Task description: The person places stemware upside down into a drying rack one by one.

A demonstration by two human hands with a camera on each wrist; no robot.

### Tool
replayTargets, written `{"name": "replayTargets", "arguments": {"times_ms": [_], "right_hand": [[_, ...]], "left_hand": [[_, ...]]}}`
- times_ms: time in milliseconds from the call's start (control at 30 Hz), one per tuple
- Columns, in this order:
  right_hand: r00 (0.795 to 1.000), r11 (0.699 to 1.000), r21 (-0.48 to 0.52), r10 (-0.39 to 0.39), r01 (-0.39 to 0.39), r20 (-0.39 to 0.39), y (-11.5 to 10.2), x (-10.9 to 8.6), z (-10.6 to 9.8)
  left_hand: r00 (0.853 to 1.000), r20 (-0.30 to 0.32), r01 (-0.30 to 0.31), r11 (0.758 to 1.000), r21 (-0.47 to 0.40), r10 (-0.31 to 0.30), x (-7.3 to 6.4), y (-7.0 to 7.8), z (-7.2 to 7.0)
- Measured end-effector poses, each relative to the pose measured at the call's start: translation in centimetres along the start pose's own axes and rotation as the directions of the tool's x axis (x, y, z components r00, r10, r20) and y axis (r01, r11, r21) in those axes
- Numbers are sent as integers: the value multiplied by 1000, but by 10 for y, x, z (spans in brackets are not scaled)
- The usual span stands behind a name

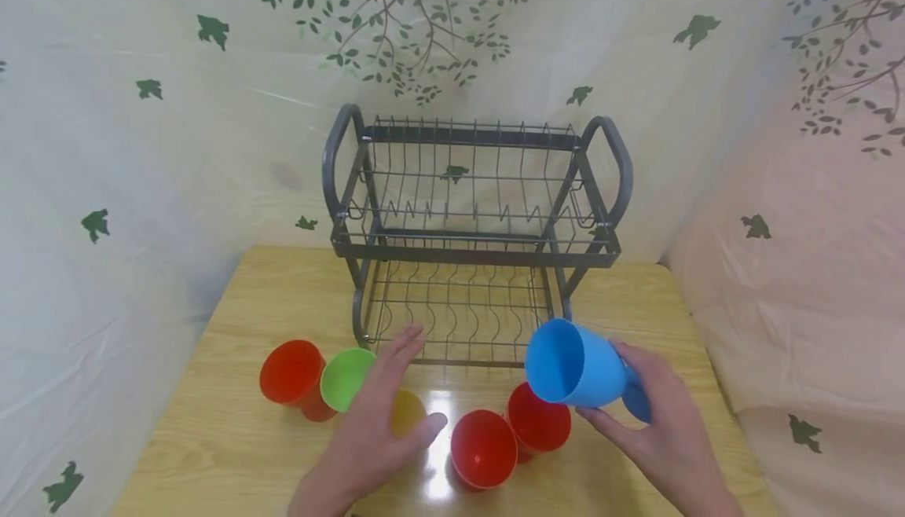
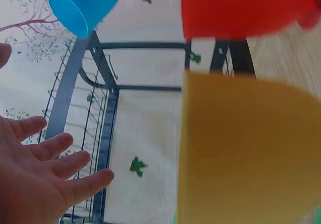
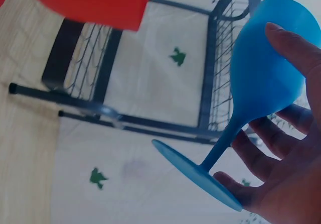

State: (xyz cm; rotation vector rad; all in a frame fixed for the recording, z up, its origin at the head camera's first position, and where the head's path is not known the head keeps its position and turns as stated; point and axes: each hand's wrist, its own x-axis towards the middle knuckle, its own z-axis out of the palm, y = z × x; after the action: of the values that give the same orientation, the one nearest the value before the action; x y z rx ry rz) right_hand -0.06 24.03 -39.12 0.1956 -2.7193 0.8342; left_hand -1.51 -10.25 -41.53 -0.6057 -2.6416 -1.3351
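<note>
A blue plastic wine goblet (image 1: 597,368) is tilted in my right hand (image 1: 665,423), its mouth facing left in the head view. The right wrist view shows the thumb and fingers round the bowl of the goblet (image 3: 273,58), with stem and round foot free below. My left hand (image 1: 378,423) is raised with fingers spread, holding nothing. It hovers above a yellow goblet (image 1: 408,413), partly hiding it, and close to a green goblet (image 1: 345,379). Two red goblets, one in front (image 1: 484,450) and one behind it (image 1: 539,420), stand below the blue one.
A dark two-tier dish rack (image 1: 477,254) stands at the back of the wooden table (image 1: 233,391). Another red goblet (image 1: 290,372) is at the left, with more red beneath it. Patterned cloth (image 1: 141,155) hangs behind and at both sides.
</note>
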Motion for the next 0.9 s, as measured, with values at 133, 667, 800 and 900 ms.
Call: {"name": "replayTargets", "arguments": {"times_ms": [133, 667, 800, 900], "right_hand": [[999, 999, -24, -41, 42, 20, -10, 1, 1], [938, 930, -125, -345, 347, 35, -33, 10, 13], [917, 904, -159, -396, 397, 39, -37, 10, 15], [913, 895, -184, -406, 407, 47, -41, 10, 16]], "left_hand": [[995, 78, 74, 989, -126, -65, 1, 9, 4], [948, 240, 285, 891, -354, -208, 15, 26, 17], [946, 245, 291, 889, -354, -212, 16, 27, 18], [950, 246, 277, 883, -378, -193, 17, 28, 20]]}}
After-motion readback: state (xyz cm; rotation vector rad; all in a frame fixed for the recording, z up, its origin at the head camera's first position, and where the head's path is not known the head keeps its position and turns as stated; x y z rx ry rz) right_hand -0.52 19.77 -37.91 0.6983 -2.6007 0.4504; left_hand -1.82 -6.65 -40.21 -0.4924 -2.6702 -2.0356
